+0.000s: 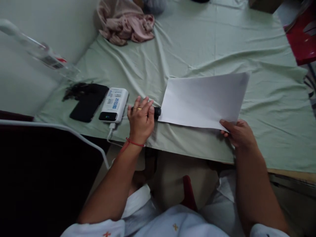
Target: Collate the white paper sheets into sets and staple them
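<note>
L hand (141, 119) closed round black cylinder (157, 112); R hand (238, 133) pinches paper sheet (204, 100) corner. Best: hold sheet flat, cylinder steady at edge.

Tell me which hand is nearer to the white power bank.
Left. The left hand lies right beside the power bank, over a black tube; the right hand is farther off, pinching the paper.

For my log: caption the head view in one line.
Left hand grips a black cylinder beside a power bank; right hand holds paper on the bedsheet.
</note>
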Demonstrator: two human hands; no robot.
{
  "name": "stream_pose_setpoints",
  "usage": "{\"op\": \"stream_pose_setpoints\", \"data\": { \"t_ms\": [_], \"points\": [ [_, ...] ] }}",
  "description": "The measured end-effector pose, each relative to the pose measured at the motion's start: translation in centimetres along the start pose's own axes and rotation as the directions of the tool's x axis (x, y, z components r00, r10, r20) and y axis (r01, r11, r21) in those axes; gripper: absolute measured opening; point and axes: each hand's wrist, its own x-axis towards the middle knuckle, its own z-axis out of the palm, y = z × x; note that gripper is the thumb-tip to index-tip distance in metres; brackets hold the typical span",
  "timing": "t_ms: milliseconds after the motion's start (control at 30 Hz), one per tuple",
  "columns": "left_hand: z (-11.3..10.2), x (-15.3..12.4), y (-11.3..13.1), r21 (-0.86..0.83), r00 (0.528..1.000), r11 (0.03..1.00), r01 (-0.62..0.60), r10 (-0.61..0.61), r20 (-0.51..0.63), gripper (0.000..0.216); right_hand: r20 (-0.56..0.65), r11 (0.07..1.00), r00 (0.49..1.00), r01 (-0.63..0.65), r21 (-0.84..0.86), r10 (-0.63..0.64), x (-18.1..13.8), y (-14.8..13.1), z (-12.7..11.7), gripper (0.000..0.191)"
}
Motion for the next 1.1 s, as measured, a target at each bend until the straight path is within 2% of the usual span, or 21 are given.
{"op": "stream_pose_setpoints", "data": {
  "t_ms": [467,600,800,933,1033,1100],
  "points": [
    [-0.2,0.0,-0.5,0.011,0.996,0.999,-0.048,0.047,0.078,0.055,-0.006,1.000,1.000,0.011,0.001,-0.011,-0.1,0.1,0.3,0.049],
    [-0.5,-0.1,0.0,0.062,0.987,0.996,-0.071,0.061,0.148,0.056,-0.029,1.000,1.000,0.006,0.004,-0.006,-0.3,-0.1,0.6,0.049],
    [-1.2,0.4,0.9,0.136,0.973,0.990,-0.044,0.012,0.230,0.055,-0.024,0.998,0.998,0.062,-0.007,-0.062,-0.6,-0.2,0.9,0.051],
    [-1.0,1.2,-0.3,0.099,0.991,0.995,-0.015,0.002,0.134,0.046,-0.088,0.992,0.988,0.122,-0.040,-0.125,-0.8,0.2,0.8,0.055],
    [-0.8,1.6,-1.1,0.084,0.999,0.996,0.009,-0.006,-0.034,0.038,-0.151,0.990,0.979,0.135,-0.029,-0.138,-1.1,0.2,0.0,0.056],
    [-0.7,1.3,-0.8,0.048,0.989,0.999,-0.008,0.015,-0.147,0.036,-0.170,0.990,0.976,0.138,-0.010,-0.138,-1.4,-0.1,-1.0,0.057]
  ]
}}
